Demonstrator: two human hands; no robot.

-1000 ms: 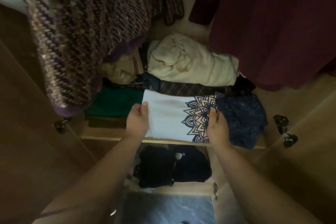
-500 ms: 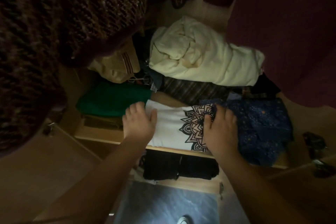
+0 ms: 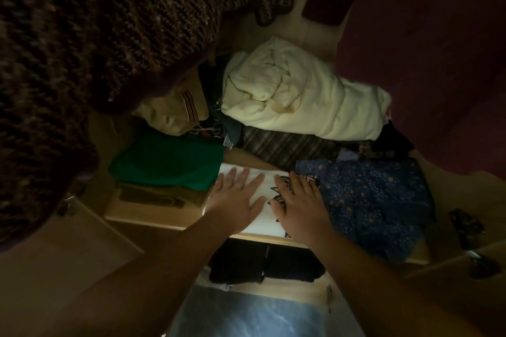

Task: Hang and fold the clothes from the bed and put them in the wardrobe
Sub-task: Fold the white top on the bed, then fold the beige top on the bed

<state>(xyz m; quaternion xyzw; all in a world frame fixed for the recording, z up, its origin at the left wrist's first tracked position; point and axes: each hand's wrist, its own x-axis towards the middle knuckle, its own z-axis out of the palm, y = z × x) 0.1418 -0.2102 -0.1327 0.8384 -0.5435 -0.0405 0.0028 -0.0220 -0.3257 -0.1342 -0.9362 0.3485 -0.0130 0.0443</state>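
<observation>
Brown knit garment [image 3: 95,49] and maroon garment [image 3: 424,63] are hanging over the wardrobe shelf [image 3: 153,223]. Cream bundle [image 3: 301,96] is lying at the back, blue speckled garment [image 3: 375,200] right, green folded pile [image 3: 169,161] left. Folded white T-shirt [image 3: 267,223], dark mandala print, is lying at the shelf front between them. Left hand [image 3: 235,200] and right hand [image 3: 298,202] are pressing flat on it, fingers straight, gripping nothing.

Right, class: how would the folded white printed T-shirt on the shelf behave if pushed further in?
Likely floppy: the white T-shirt lies flat, folded cloth under the left hand and right hand. Pushed, it would probably wrinkle against the striped garment, not slide stiffly.
</observation>
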